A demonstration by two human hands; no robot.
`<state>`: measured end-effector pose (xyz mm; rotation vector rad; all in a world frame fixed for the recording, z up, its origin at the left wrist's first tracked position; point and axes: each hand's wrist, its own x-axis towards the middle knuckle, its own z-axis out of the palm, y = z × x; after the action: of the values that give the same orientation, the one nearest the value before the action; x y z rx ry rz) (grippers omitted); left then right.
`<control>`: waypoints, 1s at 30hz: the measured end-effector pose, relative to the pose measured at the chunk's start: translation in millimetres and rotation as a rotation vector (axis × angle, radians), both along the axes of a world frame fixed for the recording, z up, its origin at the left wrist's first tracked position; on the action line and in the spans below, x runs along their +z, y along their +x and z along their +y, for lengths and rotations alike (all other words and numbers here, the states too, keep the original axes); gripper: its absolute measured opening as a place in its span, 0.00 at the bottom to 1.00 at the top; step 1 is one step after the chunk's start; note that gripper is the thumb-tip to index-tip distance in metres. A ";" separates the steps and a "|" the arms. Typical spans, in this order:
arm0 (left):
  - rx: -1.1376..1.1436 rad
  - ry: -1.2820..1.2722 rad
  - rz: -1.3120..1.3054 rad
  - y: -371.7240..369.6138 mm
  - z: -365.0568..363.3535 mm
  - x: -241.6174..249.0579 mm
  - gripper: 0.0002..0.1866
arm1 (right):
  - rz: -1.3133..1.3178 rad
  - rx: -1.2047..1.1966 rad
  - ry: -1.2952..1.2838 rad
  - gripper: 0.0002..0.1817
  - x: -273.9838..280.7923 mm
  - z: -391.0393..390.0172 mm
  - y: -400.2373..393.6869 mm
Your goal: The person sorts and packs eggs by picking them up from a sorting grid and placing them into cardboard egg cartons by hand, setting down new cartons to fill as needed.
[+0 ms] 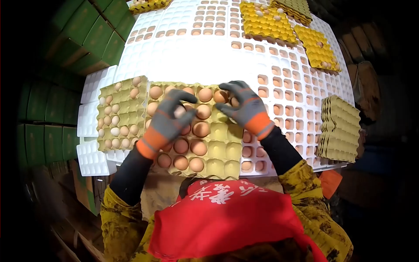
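Observation:
A yellowish egg tray (224, 150) lies in front of me with brown eggs in its left and middle columns; cups at its lower right hold none. My left hand (168, 120), in a grey and orange glove, is over the tray's left part, its fingers curled around a pale egg (180, 112). At the tray's upper right, my right hand (244, 105), gloved the same way, has its fingers bent around an egg (235, 102), beside another brown egg (221, 96). A second tray with eggs (124, 102) adjoins on the left.
White foam trays (196, 56) cover the table, many with eggs in their cells. Yellow trays (266, 24) with a few eggs lie at the back right. Stacked empty egg trays (339, 129) stand at right. Green boxes (83, 35) are piled at left.

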<state>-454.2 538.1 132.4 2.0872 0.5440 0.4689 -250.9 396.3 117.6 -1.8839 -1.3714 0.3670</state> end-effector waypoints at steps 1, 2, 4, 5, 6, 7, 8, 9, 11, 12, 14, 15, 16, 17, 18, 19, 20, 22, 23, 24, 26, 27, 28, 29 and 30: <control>-0.137 0.316 0.072 8.4 -0.3 2.3 0.13 | -0.247 -0.010 -0.116 0.24 -7.5 9.8 -5.9; -0.274 0.628 0.144 16.7 0.2 3.6 0.12 | -0.493 -0.021 -0.236 0.25 -16.4 16.0 -7.7; -0.375 0.802 0.342 31.3 3.5 -30.3 0.09 | -0.216 0.011 -0.095 0.25 -19.3 12.0 2.4; -0.402 0.788 0.401 37.7 4.5 -23.7 0.08 | -0.076 0.029 -0.026 0.26 -18.5 8.1 9.5; -0.431 0.772 0.462 40.7 5.7 -17.5 0.08 | 0.414 0.004 -0.015 0.25 -17.1 0.7 16.9; -0.420 0.697 0.352 36.0 8.5 -19.9 0.10 | 0.785 0.008 0.079 0.23 -10.7 -4.2 24.3; -0.405 0.622 0.244 28.5 12.4 -23.6 0.11 | 1.158 0.012 0.172 0.21 -3.6 -7.4 30.5; -0.394 0.554 0.136 23.2 16.0 -25.0 0.12 | 1.195 0.081 0.167 0.20 -0.6 -7.9 36.3; -0.199 -0.111 0.166 4.4 21.0 -1.4 0.21 | 0.610 0.176 0.125 0.22 -3.8 9.2 37.6; -0.113 -0.490 0.071 -6.4 27.7 3.9 0.24 | 0.323 0.211 0.098 0.23 -7.7 17.6 33.9; -0.136 -0.891 -0.096 -23.6 37.3 18.5 0.31 | -0.188 0.131 -0.192 0.28 10.1 36.2 7.2; -0.148 -0.849 0.000 -23.8 38.2 18.0 0.31 | -0.358 0.143 -0.306 0.29 9.6 46.7 -1.6; -0.160 -0.809 0.098 -24.0 37.8 17.1 0.30 | -0.526 0.156 -0.422 0.30 8.7 55.8 -8.5; -0.265 -0.405 0.186 -21.0 34.0 9.3 0.30 | -0.560 0.158 -0.536 0.28 13.8 61.8 -13.9; -0.366 0.003 0.265 -14.5 25.6 2.1 0.31 | -0.492 0.147 -0.440 0.27 11.3 60.7 -12.9; -0.363 0.227 0.381 -4.5 2.2 21.5 0.30 | -0.427 0.133 -0.347 0.25 7.4 57.4 -10.5; -0.386 0.419 0.458 0.7 -13.1 17.1 0.24 | -0.368 0.115 -0.254 0.24 4.4 52.7 -6.4; -0.406 0.736 0.564 11.2 -29.9 3.7 0.15 | -0.044 0.046 -0.033 0.26 -4.1 38.5 8.4; -0.407 0.854 0.604 15.2 -34.7 -0.6 0.12 | 0.072 0.015 0.013 0.25 -3.4 28.5 17.6; -0.410 0.869 0.655 18.3 -35.4 2.0 0.11 | 0.190 -0.015 0.064 0.24 -2.9 17.7 29.1; -0.419 0.900 0.759 24.6 -37.2 8.8 0.10 | 0.487 -0.111 0.069 0.24 -15.3 -9.4 58.7; -0.437 0.890 0.745 23.0 -34.9 7.5 0.10 | 0.495 -0.151 0.074 0.23 -20.8 -22.4 77.0; -0.462 0.861 0.731 24.5 -31.0 13.2 0.12 | 0.504 -0.191 0.081 0.23 -26.6 -34.1 96.5; -0.488 0.831 0.719 26.0 -27.0 19.0 0.14 | 0.563 -0.259 0.060 0.22 -29.9 -44.7 114.5; -0.514 0.800 0.706 27.6 -22.9 24.8 0.15 | 0.625 -0.329 0.038 0.21 -33.4 -54.8 131.8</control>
<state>-426.6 515.1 157.2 3.0458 0.1748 -0.4620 -119.1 341.5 84.2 -1.7166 -0.6390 0.6820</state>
